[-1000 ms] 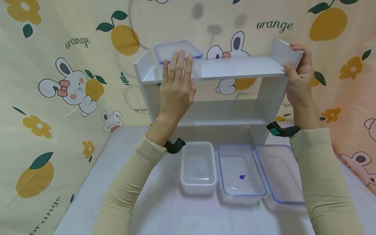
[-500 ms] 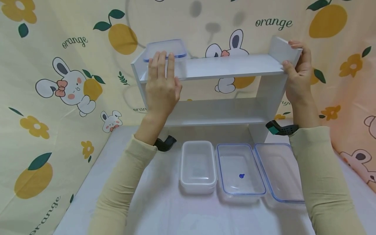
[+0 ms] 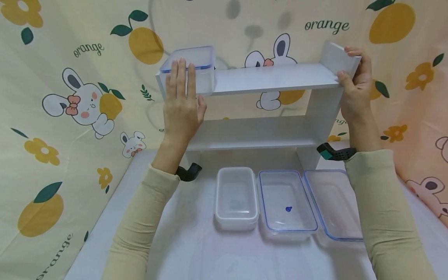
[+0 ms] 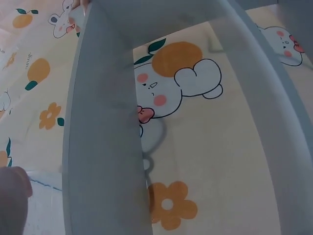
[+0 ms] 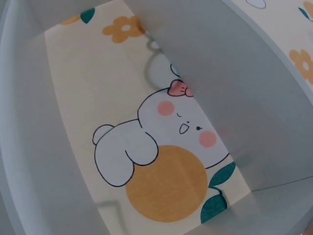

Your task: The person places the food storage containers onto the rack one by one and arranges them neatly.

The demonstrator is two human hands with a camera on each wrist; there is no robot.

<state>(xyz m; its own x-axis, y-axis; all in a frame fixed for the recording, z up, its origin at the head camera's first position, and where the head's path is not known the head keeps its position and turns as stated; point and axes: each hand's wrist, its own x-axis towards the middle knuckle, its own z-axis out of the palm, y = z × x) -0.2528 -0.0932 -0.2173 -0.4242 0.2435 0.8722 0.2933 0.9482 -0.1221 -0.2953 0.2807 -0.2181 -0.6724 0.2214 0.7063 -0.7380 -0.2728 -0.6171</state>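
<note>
A clear food container (image 3: 206, 79) with a blue-rimmed lid stands at the left end of the white shelf unit's top board (image 3: 266, 77). My left hand (image 3: 182, 105) lies against its front with straight fingers, the tips reaching the lid edge. In the left wrist view, the left thumb (image 4: 13, 196) shows beside part of the clear container (image 4: 46, 210). My right hand (image 3: 358, 85) grips the unit's raised right side panel (image 3: 339, 60), thumb in front and fingers over the top edge. The right wrist view shows the shelf unit's boards (image 5: 205, 63), with no hand clearly visible.
On the white table (image 3: 224, 256), before the shelf unit, stand a frosted white-lidded container (image 3: 236, 194), a clear blue-rimmed container (image 3: 285, 194) with a small blue mark, and another blue-rimmed container (image 3: 334, 206) partly behind the right sleeve. A printed cloth (image 3: 105, 23) hangs behind.
My left hand and the clear container have moved left along the top board, bringing the container to the left side panel. My right hand keeps its grip on the right panel.
</note>
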